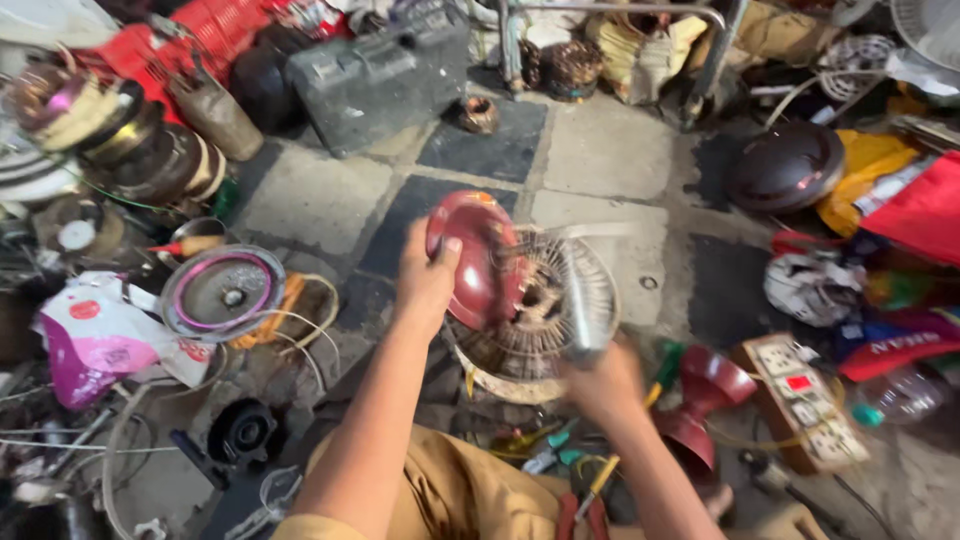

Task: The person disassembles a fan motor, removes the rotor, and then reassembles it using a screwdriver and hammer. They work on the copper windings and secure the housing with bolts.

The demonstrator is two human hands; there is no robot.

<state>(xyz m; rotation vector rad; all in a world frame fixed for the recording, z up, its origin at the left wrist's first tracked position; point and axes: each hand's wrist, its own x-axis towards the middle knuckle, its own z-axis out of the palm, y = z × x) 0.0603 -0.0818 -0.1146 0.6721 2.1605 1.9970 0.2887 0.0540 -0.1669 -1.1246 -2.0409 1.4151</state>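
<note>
The person's left hand (425,275) and right hand (603,385) are bare, as are both forearms, with no sleeves, gloves, rings or watch visible. Mustard-brown trousers (455,490) cover the legs.

In my left grip (428,280) the dark red motor cover (472,255) looks glossy, smooth painted metal. The winding core (545,305) beside it shows dull coppery wire. The stone floor (600,150) looks matt and rough.

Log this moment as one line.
left hand: grips maroon motor cover | right hand: blurred tool against motor windings | tiled floor
</note>
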